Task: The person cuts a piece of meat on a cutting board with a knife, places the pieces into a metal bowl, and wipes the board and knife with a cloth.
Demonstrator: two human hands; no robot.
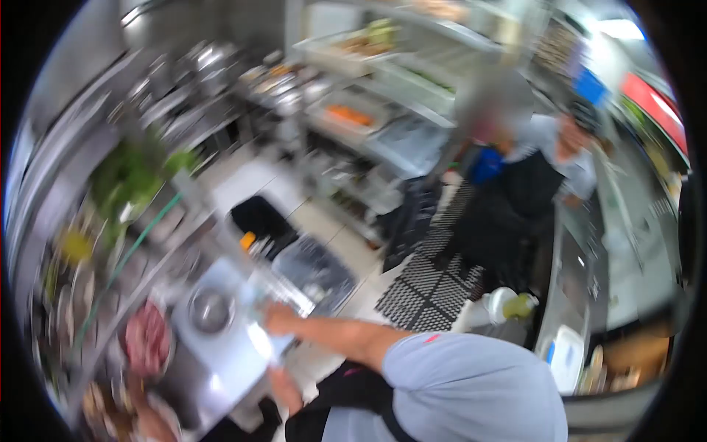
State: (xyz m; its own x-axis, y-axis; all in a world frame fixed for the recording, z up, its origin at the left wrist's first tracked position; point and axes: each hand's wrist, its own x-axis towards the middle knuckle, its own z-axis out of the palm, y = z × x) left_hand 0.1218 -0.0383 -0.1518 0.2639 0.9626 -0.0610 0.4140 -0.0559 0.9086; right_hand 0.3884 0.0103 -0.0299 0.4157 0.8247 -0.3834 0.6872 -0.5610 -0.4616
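Note:
My right hand [281,320] reaches over the right edge of a pale cutting board [243,350], its fingers smeared by motion. Whether it holds anything I cannot tell. Only part of my left hand [283,389] shows, just past my black apron and close to the board's lower corner; its fingers are blurred. On the board rests a round metal bowl [211,309]. Left of it, pink raw meat [147,339] fills a container on the steel counter [193,390].
Leafy greens [132,177] lie at upper left. A shelf rack with trays, one of orange pieces [349,115], stands behind. On the floor are a clear bin [315,269] and a black mat [423,291]. A co-worker in a dark apron [508,210] stands at right.

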